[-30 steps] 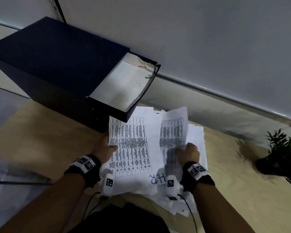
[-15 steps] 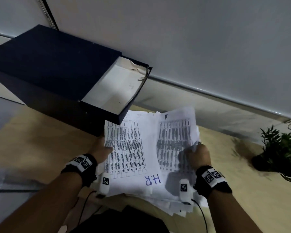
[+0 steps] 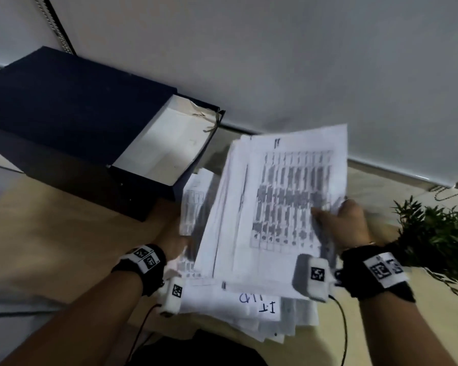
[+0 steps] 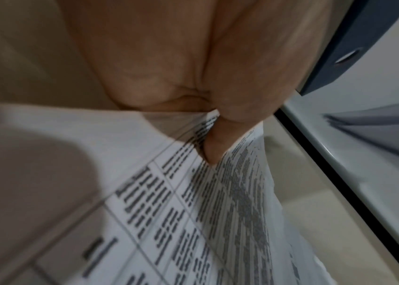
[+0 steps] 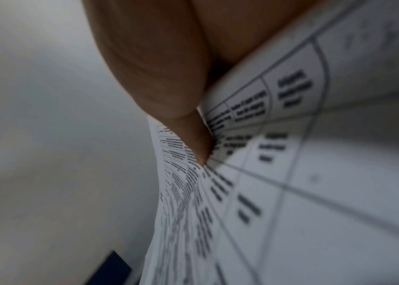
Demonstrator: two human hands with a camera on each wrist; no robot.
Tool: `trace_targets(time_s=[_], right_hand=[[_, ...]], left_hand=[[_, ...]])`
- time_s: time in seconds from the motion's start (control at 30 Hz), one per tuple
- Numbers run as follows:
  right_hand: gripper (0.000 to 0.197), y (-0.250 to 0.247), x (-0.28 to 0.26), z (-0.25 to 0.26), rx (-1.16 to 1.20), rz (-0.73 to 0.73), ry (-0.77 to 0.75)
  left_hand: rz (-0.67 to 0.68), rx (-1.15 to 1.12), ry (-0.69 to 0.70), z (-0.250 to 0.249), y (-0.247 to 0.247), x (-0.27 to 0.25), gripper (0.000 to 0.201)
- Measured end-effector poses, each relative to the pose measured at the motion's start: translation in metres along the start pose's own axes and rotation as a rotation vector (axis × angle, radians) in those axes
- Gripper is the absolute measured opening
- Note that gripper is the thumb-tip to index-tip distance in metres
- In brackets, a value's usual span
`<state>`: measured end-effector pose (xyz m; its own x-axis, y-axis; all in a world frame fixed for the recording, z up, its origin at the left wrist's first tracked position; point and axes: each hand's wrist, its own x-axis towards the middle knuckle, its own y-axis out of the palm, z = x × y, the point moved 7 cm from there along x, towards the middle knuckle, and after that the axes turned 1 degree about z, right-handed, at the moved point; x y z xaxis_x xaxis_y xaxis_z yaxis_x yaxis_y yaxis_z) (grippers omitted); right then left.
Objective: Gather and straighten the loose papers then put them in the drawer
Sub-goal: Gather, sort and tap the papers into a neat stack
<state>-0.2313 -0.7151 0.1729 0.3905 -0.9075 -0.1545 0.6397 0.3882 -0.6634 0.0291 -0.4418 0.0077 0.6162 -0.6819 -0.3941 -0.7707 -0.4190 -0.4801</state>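
Observation:
A thick bundle of printed papers [image 3: 273,207] with tables on them is held tilted above the wooden table. My right hand [image 3: 340,225] grips its right edge, thumb [image 5: 193,135] pressed into the sheets [image 5: 291,173]. My left hand [image 3: 169,233] is mostly hidden behind the left edge; its thumb [image 4: 218,138] pinches the pages [image 4: 193,212]. More loose sheets [image 3: 270,310] with handwritten letters lie flat below the bundle. The dark blue drawer [image 3: 167,143], white inside, stands pulled out of its dark blue box [image 3: 64,101] at the left.
A green potted plant [image 3: 439,233] stands close to my right wrist. A grey wall [image 3: 275,62] runs behind the table. A dark object [image 3: 196,350] sits at the near table edge. Bare wood [image 3: 50,233] lies left of my left arm.
Both hands have lifted the top bundle off the table and tilted it upright, the right hand moving right and up. Lower sheets marked by hand are now uncovered.

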Motion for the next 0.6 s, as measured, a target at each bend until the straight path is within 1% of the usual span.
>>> trace_targets(time_s=[0.03,0.07,0.13,0.17,0.2,0.27,0.3,0.37,0.43,0.47,0.53,0.57,0.6], right_hand=[[0.014,0.025,0.000,-0.018,-0.006,0.065,0.059],[0.018,0.049,0.000,-0.034,0.001,0.123,0.130],[0.038,0.096,0.001,-0.069,-0.021,0.227,0.200],[0.046,0.117,-0.001,-0.078,-0.070,0.268,0.202],[0.047,0.131,-0.001,-0.089,-0.152,0.291,0.199],[0.037,0.149,-0.004,-0.092,-0.239,0.268,0.174],[0.035,0.155,-0.005,-0.090,-0.260,0.257,0.142],[0.043,0.168,-0.010,-0.086,-0.299,0.275,0.090],[0.059,0.176,-0.010,-0.088,-0.361,0.324,0.029],[0.062,0.174,-0.010,-0.092,-0.405,0.349,0.027],[0.060,0.162,-0.007,-0.104,-0.472,0.352,0.020],[0.065,0.153,-0.007,-0.105,-0.469,0.323,-0.011],[0.075,0.143,-0.005,-0.108,-0.401,0.289,-0.010]], left_hand=[[0.037,-0.072,-0.002,0.000,0.009,0.000,0.040],[0.041,-0.136,-0.028,0.001,0.013,-0.001,0.038],[0.025,-0.197,-0.090,0.000,0.020,0.000,0.044],[0.011,-0.186,-0.133,-0.001,0.023,-0.001,0.052],[-0.013,-0.146,-0.176,-0.002,0.025,-0.001,0.058],[-0.054,-0.068,-0.239,-0.005,0.031,0.002,0.067],[-0.064,-0.043,-0.271,-0.006,0.035,0.004,0.071],[-0.068,0.047,-0.301,-0.008,0.040,0.005,0.079],[-0.065,0.117,-0.277,-0.012,0.041,0.006,0.079],[-0.071,0.129,-0.256,-0.016,0.038,0.004,0.077],[-0.098,0.076,-0.177,-0.025,0.031,-0.003,0.074],[-0.110,0.036,-0.129,-0.028,0.028,-0.006,0.072],[-0.118,0.001,-0.068,-0.035,0.022,-0.012,0.070]])
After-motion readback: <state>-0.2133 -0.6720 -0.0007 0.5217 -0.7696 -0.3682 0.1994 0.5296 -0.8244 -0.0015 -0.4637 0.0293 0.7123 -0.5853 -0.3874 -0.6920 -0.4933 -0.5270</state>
